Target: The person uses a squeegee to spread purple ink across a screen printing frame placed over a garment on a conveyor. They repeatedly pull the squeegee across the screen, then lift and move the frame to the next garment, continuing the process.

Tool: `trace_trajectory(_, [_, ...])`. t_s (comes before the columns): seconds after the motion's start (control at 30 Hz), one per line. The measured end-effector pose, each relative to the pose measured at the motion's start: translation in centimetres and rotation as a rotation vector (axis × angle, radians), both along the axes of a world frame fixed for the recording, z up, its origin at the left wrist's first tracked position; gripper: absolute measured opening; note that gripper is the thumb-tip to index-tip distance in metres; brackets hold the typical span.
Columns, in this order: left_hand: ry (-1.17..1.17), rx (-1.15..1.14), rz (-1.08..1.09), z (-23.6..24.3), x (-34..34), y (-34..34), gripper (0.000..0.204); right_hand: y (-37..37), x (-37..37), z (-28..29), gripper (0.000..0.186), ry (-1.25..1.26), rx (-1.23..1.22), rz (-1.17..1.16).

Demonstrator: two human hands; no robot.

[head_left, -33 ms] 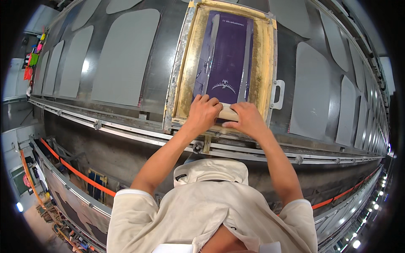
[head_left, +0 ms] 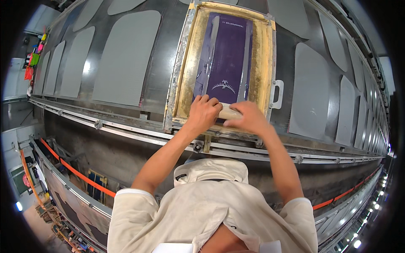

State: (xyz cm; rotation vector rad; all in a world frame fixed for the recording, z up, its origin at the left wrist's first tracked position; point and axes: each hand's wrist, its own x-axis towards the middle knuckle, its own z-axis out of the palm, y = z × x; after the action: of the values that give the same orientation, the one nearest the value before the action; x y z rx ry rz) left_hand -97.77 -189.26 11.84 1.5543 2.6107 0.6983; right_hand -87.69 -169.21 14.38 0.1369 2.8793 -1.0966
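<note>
A screen-printing frame (head_left: 271,42) with yellowed inner edges lies on the long table in front of me. Its purple mesh panel (head_left: 232,55) carries a pale wing-like design near the lower end and a line of small lettering at the far end. At the near end rests a squeegee (head_left: 228,112) with a pale, wood-like handle; its blade is hidden. My left hand (head_left: 204,111) is closed over the handle's left part. Around the right part curls my right hand (head_left: 249,118), slightly blurred, thumb on the near side.
Flat grey cut pieces (head_left: 126,59) lie along the dark table on both sides of the frame. A white handle (head_left: 277,94) sticks out from the frame's right side. Between me and the table runs a metal rail (head_left: 240,151). Orange strips (head_left: 76,168) line the structures behind me.
My right hand has shifted slightly on the squeegee handle, its fingers and thumb lying a little differently. The left hand and the squeegee look almost unmoved.
</note>
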Motion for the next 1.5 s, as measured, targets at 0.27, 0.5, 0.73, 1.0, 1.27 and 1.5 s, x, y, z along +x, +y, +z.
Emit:
trace_trajectory(0.27, [0.054, -0.002, -0.032, -0.1, 0.2, -0.9, 0.027, 14.2, -1.4, -9.0, 0.042, 0.023, 0.163, -0.993])
trace_trajectory(0.5, [0.064, 0.015, 0.006, -0.8, 0.6, -1.9, 0.015, 13.5, -1.1, -6.4, 0.033, 0.128, -0.016, -0.961])
trace_trajectory(0.73, [0.015, -0.045, 0.118, 1.1, -5.0, -10.1, 0.022, 5.1, -7.4, -5.3, 0.022, 0.201, -0.133, -0.876])
trace_trajectory(1.0, [0.033, -0.109, 0.134, 2.7, -20.9, -31.2, 0.038, -16.7, -24.1, -10.3, 0.023, 0.454, -0.273, -0.828])
trace_trajectory(1.27, [0.059, -0.114, -0.007, 3.4, -19.8, -38.6, 0.051, -20.8, -26.3, -7.5, 0.024, 0.264, -0.151, -0.929])
trace_trajectory(1.5, [0.110, -0.085, -0.057, 1.0, -22.8, -35.8, 0.054, -20.4, -26.6, -6.6, 0.030, 0.067, -0.100, -0.991])
